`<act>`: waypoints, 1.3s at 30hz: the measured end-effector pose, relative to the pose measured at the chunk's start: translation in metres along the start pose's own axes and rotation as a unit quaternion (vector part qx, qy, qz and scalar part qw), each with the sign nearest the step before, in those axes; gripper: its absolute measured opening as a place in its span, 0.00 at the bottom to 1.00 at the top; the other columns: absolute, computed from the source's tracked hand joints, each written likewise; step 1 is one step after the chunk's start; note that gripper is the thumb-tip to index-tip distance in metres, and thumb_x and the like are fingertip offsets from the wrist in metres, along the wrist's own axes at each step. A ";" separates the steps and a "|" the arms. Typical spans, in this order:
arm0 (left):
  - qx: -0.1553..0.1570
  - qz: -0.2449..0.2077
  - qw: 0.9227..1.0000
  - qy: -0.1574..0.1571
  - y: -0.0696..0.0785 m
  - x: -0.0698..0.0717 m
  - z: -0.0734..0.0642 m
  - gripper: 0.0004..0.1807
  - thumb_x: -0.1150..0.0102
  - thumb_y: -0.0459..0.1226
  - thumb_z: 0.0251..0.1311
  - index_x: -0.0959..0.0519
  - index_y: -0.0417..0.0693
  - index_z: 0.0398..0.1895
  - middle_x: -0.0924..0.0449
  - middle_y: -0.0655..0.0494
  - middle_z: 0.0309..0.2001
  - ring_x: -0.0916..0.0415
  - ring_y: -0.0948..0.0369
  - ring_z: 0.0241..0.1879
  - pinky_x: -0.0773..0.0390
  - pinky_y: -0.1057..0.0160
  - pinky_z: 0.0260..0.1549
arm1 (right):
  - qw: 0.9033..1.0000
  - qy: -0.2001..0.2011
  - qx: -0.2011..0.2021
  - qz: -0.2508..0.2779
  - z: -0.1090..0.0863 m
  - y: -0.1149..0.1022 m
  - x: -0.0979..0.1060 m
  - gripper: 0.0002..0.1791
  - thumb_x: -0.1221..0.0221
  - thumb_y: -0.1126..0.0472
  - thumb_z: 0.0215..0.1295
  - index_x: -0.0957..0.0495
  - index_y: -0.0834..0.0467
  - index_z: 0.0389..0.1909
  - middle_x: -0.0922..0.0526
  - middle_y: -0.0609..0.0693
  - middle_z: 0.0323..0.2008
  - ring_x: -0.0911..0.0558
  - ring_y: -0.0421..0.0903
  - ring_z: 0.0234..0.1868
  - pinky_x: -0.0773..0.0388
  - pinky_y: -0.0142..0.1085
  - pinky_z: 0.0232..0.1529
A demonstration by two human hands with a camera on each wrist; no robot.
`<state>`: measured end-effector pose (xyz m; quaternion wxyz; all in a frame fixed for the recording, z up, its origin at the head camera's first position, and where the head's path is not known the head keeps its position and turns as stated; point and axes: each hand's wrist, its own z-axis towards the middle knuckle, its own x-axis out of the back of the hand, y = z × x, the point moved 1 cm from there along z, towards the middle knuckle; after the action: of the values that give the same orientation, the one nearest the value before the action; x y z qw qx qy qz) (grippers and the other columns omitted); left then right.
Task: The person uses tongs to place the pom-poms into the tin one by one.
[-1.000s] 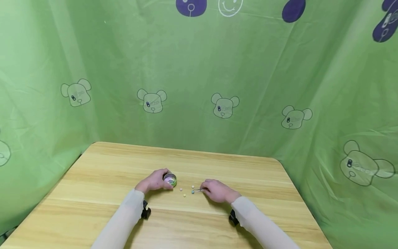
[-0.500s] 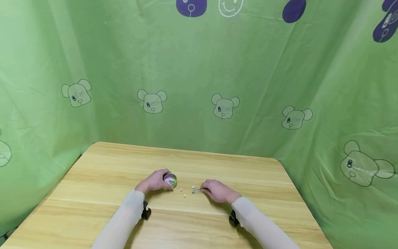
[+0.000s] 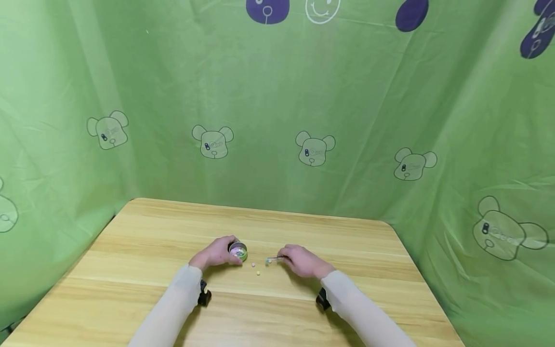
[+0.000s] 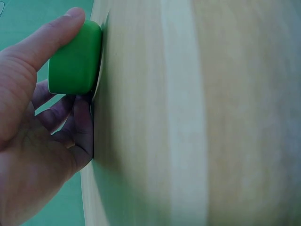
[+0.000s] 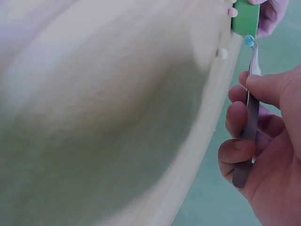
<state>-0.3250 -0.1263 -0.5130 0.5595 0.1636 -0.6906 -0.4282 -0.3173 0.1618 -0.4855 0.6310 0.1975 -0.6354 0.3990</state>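
Note:
My left hand (image 3: 218,251) holds a small round green container (image 4: 75,61) on the table, thumb on one side and fingers round the other. Pastel-coloured bits (image 3: 237,251) lie inside it. Between the thumb and fingers of my right hand (image 3: 303,261) are metal tweezers (image 5: 253,113), pointing toward the container. Their bent tips pinch a small blue bead (image 5: 249,41), which is raised off the table. A white bead (image 5: 222,53) lies beneath the tips in the head view. Closer to the container lies a pink bead (image 3: 253,264), with a yellow bead (image 3: 258,273) nearer the front.
Everything stands on a wood-grain table (image 3: 173,308). A green curtain (image 3: 260,96) with bear drawings hangs behind it and along both sides. Each wrist carries a black camera mount (image 3: 204,295) below the sleeve.
The right hand and tweezers have lifted slightly and shifted away from the front, taking the blue bead up from the table. The left hand and container stay in place.

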 end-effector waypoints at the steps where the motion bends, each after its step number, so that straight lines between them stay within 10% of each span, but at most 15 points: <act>1: 0.000 0.002 1.000 0.000 0.000 0.000 0.000 0.28 0.26 0.41 0.45 0.26 0.42 0.49 0.23 0.51 0.42 0.27 0.58 0.41 0.26 0.53 0.45 | 1.000 0.002 0.003 -0.001 0.001 0.000 0.001 0.07 0.47 0.65 0.68 0.21 0.57 0.42 0.23 0.44 0.34 0.24 0.37 0.35 0.23 0.33 0.38; 39: -0.010 0.010 1.000 0.005 0.000 0.002 0.001 0.27 0.26 0.40 0.45 0.26 0.42 0.47 0.23 0.52 0.41 0.26 0.57 0.41 0.27 0.54 0.46 | 1.000 -0.022 -0.003 -0.007 0.077 -0.028 0.006 0.10 0.48 0.62 0.69 0.21 0.56 0.46 0.21 0.46 0.39 0.23 0.39 0.40 0.25 0.34 0.47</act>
<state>-0.3261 -0.1273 -0.5121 0.5686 0.1526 -0.6852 -0.4287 -0.3469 0.0878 -0.4641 0.6205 0.2086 -0.6487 0.3882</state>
